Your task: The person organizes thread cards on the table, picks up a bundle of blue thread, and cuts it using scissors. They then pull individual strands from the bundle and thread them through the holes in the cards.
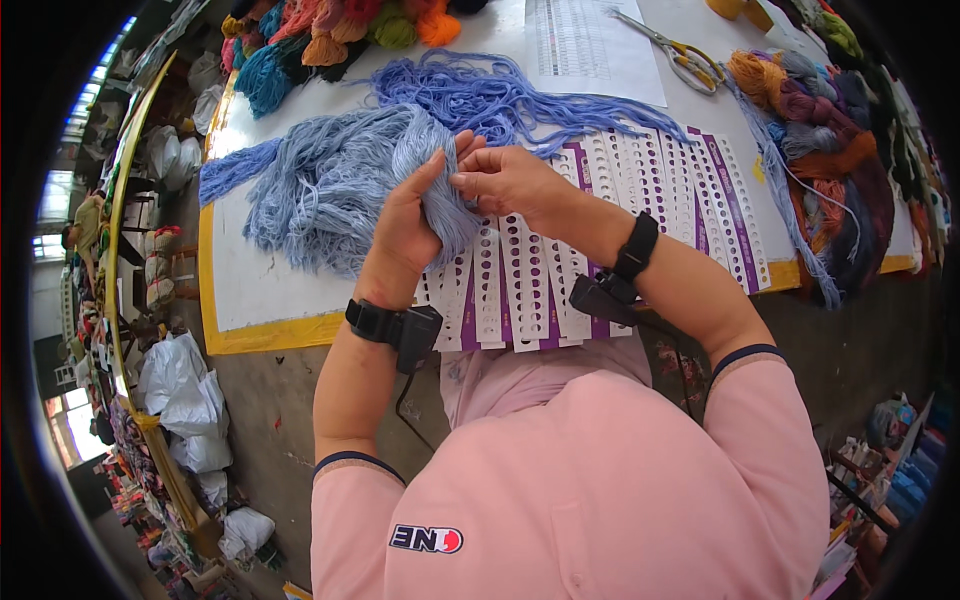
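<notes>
A large loose hank of pale blue thread (325,185) lies on the white table, its right end gathered and lifted. My left hand (412,212) is closed around that gathered end, with the thumb in front and the fingertips showing beyond the strands. My right hand (515,185) meets it from the right, fingers bent and pinched at the edge of the same bundle; any single strand between them is too fine to make out. Behind lies a bluer hank of thread (450,95), its long tails spread to the right. Perforated white and purple cards (530,270) are fanned out below my hands.
Scissors (680,58) rest partly on a printed sheet (590,50) at the back. Multicoloured skeins (350,25) are heaped at the far left, more skeins (815,140) at the right. Yellow tape (270,335) lines the table's near edge. White sacks (185,390) stand on the left.
</notes>
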Demonstrator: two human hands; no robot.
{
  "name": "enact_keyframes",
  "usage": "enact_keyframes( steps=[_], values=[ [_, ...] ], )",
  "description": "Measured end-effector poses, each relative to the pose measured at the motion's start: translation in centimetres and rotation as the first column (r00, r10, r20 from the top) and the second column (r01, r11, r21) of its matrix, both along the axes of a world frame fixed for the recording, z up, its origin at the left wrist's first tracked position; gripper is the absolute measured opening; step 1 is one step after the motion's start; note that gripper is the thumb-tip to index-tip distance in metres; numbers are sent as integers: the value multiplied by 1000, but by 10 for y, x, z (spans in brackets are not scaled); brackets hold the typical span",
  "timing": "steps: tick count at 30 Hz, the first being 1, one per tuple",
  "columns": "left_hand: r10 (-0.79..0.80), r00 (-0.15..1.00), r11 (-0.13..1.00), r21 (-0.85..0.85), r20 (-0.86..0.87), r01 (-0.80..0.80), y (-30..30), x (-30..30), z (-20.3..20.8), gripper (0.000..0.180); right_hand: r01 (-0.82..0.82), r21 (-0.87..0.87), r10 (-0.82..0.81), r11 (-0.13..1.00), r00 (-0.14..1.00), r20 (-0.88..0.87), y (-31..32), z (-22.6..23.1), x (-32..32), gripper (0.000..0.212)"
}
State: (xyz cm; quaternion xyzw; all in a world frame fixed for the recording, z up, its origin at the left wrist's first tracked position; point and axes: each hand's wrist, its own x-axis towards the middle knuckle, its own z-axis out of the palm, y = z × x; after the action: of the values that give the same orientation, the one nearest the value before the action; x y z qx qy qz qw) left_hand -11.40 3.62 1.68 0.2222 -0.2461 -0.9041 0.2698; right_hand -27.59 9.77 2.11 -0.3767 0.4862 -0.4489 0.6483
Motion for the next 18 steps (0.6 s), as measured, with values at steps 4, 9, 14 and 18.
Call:
enact_keyframes(
  steps=[4,9,14,18],
  values=[
    [56,998,998,14,2,-56,7,4,3,40,116,87,-133,989,963,236,7,-12,-3,17],
    [46,999,999,-11,4,-46,8,10,-5,36,151,110,-176,982,944,280,18,-10,-3,11],
    [135,981,986,-120,136,-119,16,2,0,44,103,42,-109,994,975,192,25,-12,-6,13],
    [116,986,984,-149,118,-98,20,3,-2,46,99,-12,-97,995,985,142,27,-13,-5,15]
  ],
)
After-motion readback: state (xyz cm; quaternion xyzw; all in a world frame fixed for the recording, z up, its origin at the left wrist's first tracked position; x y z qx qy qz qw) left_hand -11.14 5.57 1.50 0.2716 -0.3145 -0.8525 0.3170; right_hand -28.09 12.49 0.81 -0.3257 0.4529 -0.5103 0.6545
